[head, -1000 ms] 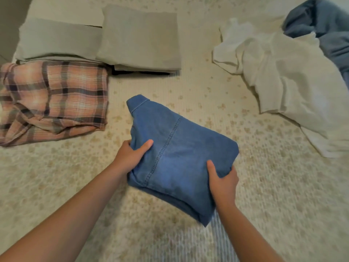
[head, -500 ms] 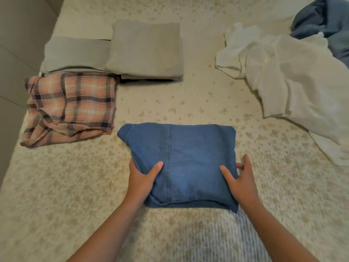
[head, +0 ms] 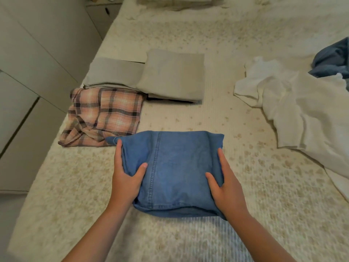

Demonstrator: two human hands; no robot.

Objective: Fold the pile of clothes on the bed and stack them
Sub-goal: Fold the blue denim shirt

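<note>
Bed (head: 245, 214) fills the view, speckled cream cover. Unfolded pile sits far right: big white garment (head: 302, 103) crumpled, with a blue-grey garment (head: 332, 59) just behind it at the edge. Done items on the left side: two grey folded pieces (head: 147, 76) side by side, something dark under the right one, and a plaid shirt (head: 105, 114) loosely folded in front of them. Centre, near me: folded denim garment (head: 175, 167), its far left corner just touching the plaid shirt. My left hand (head: 126, 178) grips its left edge, thumb on top; my right hand (head: 224, 184) grips the right edge the same way. Step looks like carrying the finished fold to the stack. Next move probably needs a level lift toward the left pile, keeping both sides pinched so the layers don't slip open.
</note>
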